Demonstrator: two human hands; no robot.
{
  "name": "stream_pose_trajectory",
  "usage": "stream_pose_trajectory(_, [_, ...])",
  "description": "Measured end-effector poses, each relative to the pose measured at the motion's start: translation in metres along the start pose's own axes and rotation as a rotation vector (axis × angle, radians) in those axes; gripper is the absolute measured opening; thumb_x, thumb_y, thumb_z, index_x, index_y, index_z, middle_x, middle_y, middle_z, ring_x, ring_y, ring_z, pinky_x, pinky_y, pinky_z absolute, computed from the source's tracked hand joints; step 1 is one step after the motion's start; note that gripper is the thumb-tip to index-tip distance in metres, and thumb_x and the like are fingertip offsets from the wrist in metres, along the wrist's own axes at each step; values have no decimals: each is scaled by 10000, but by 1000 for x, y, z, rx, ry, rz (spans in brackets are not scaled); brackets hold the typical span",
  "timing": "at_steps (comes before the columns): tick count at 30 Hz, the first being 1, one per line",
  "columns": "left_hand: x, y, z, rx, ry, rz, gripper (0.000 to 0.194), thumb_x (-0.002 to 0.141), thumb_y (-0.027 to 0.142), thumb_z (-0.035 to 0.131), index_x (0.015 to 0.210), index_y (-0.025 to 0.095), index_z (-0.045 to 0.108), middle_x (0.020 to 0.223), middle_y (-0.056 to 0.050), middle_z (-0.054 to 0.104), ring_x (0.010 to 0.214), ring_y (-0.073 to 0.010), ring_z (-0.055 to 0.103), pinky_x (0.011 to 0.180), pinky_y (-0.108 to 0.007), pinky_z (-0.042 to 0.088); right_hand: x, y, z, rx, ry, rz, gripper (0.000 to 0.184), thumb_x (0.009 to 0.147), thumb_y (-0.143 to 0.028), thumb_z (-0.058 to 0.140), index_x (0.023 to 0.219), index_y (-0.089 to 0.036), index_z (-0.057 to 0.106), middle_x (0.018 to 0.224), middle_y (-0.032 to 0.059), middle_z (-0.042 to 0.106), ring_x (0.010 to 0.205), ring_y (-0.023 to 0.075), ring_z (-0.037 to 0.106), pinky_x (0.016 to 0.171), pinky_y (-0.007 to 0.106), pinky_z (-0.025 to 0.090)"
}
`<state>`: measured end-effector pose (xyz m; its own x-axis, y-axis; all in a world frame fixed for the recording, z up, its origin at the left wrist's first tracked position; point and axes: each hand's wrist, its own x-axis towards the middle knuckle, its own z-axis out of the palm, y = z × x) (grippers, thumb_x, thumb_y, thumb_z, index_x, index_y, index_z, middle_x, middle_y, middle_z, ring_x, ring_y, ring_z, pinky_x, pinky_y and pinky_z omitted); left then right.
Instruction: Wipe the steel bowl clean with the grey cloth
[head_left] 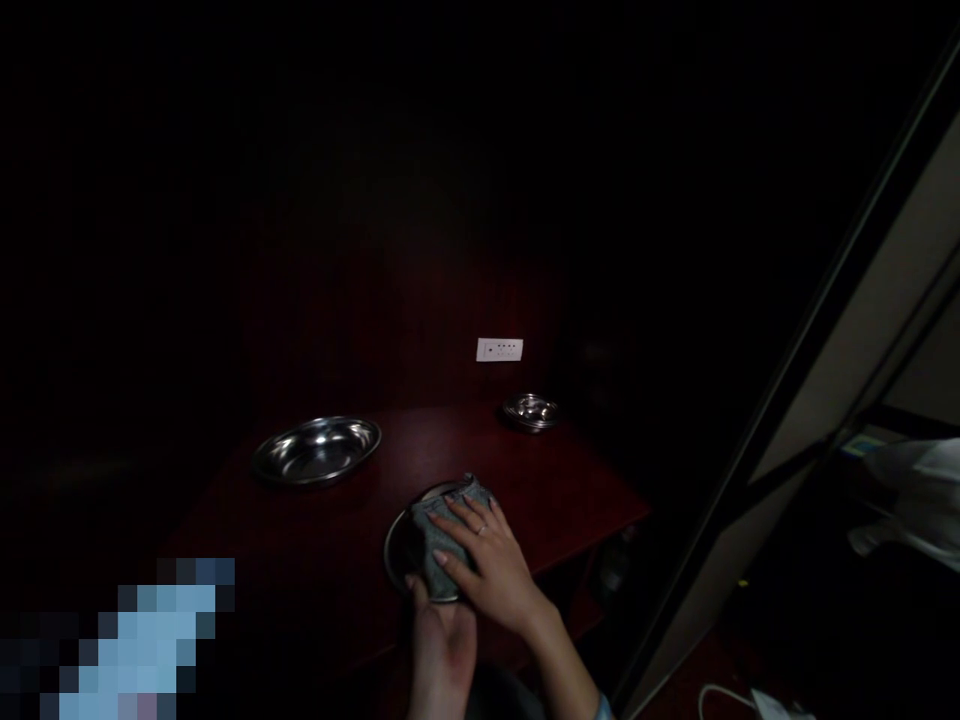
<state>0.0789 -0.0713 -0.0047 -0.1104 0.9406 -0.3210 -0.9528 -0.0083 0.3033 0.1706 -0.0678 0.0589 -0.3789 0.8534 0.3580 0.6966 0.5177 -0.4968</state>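
Observation:
Near the front of the dark red table, my left hand (442,640) grips a round metal plate (397,552) by its near rim, thumb on top. The plate is tilted, and much of it is covered. Across its right part lies a grey-blue cloth (442,545), folded or bunched at the top. My right hand (487,565) presses flat on the cloth with its fingers spread, a ring on one finger. Whether the plate's underside touches the table is hidden.
On the table (442,440) sit a large shiny metal dish (319,452) at left and smaller stacked metal bowls (530,411) at the back right. A white power socket (499,350) is on the wall. A slanted panel edge (780,400) stands at right.

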Motion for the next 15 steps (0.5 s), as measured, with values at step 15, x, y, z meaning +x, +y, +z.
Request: stream_pose_trajectory(15, [-10, 1, 9, -43, 9, -20, 389, 1001, 332, 392, 1137, 178, 722, 1264, -203, 688, 1267, -285, 611, 1096, -501, 447, 53, 40, -15, 262, 7, 251, 431, 1004, -428, 492, 1406, -289, 562, 1427, 50, 590, 1261, 246, 580, 1113, 408, 439])
